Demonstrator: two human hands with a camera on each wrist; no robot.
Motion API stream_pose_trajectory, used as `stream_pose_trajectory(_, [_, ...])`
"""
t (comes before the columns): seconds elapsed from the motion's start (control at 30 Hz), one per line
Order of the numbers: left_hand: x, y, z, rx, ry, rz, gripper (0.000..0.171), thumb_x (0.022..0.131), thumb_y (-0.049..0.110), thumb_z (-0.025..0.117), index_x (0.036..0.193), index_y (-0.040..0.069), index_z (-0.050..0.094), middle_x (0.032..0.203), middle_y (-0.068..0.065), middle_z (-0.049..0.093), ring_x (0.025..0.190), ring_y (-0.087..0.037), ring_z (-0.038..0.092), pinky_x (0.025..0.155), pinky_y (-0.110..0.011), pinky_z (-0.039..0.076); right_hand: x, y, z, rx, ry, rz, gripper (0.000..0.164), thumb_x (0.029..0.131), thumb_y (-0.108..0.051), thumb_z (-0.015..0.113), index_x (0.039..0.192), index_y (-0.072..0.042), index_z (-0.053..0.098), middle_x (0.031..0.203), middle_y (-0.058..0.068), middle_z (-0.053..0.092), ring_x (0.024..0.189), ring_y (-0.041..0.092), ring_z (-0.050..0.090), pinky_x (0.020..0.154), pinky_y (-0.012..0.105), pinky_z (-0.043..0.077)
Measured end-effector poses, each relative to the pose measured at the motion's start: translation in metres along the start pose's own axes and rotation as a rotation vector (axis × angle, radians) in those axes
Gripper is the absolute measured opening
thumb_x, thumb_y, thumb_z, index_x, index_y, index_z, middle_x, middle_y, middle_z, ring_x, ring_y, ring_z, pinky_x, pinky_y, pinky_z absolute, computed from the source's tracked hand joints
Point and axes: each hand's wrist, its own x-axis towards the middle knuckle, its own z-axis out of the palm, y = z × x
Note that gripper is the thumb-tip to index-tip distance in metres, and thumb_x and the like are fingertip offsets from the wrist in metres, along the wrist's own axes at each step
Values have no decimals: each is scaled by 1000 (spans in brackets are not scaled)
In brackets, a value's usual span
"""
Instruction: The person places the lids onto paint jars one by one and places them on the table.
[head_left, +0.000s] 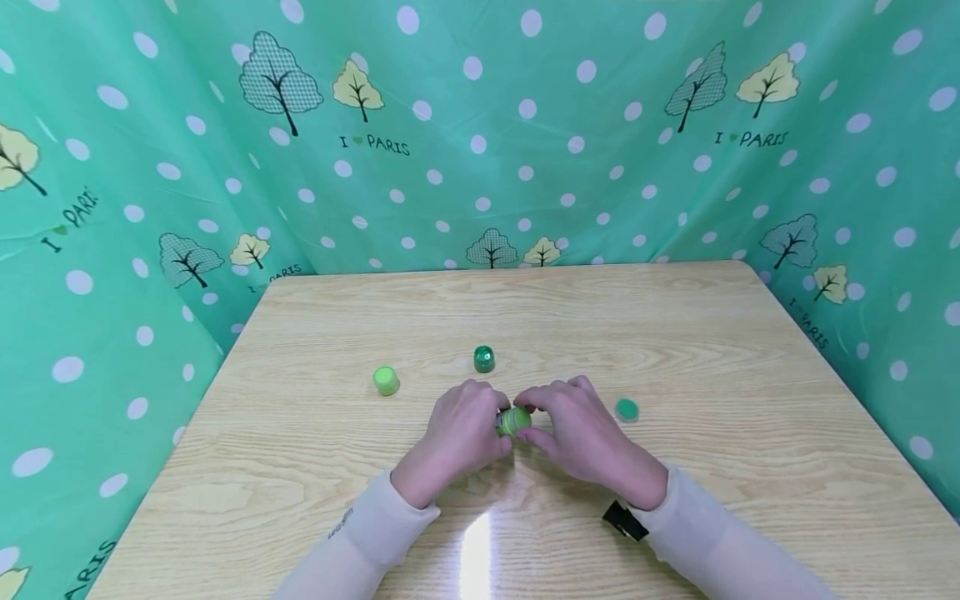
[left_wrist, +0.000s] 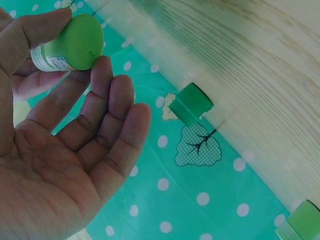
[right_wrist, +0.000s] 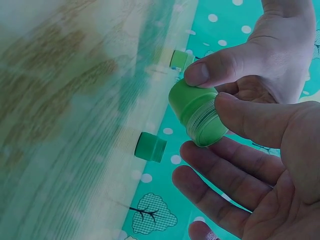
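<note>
A small light green jar (head_left: 516, 422) is held between both hands just above the table. My left hand (head_left: 467, 427) grips it with thumb and fingers, and a white label shows on the jar's side (left_wrist: 60, 50). My right hand (head_left: 573, 429) has its thumb and fingertips at the other end, at a ribbed, see-through band (right_wrist: 202, 117); its other fingers spread loosely. Beyond the hands stands a dark green jar (head_left: 483, 359). A second light green jar (head_left: 386, 381) stands to the left. Right of the right hand lies a flat dark green disc, like a lid (head_left: 627, 409).
Everything is on a pale wooden table (head_left: 300, 467). A green curtain (head_left: 480, 167) with white dots and trees surrounds its back and sides. A black strap or clip (head_left: 625, 521) sits by the right cuff. Light glares on the tabletop near the front.
</note>
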Motion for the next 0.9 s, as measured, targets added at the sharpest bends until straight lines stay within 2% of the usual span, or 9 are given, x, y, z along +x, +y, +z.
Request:
stream_pose_trajectory(0.2, [0,0,0,-13,-10,1,21,63,17,80,63,20,59,52,11,46,51,-7,40,45,-24,34,0,0,0,5,-11,11,34,75,-27,80,106,-16,70,94,-8,70,87,14,64,82,32,33])
stream_pose_trajectory(0.43, [0,0,1,-24,-7,1,21,63,17,79,61,20,58,51,12,44,49,-6,39,43,-23,34,0,-1,-1,5,-21,30,34,76,-27,79,107,-16,70,93,-8,70,87,13,64,83,32,33])
stream_pose_trajectory(0.6, [0,0,0,-23,-4,2,22,63,17,78,60,20,57,50,12,43,49,-6,38,43,-23,33,0,-1,-1,-1,-23,36,31,77,-29,79,104,-16,71,87,-9,69,80,12,62,82,33,33])
stream_pose_trajectory(0.9, [0,2,0,-20,12,19,27,63,15,77,55,20,51,48,12,37,49,-6,35,44,-22,31,1,-1,0,-24,-45,65,28,82,-35,73,99,-14,73,74,-13,65,66,3,57,78,31,32])
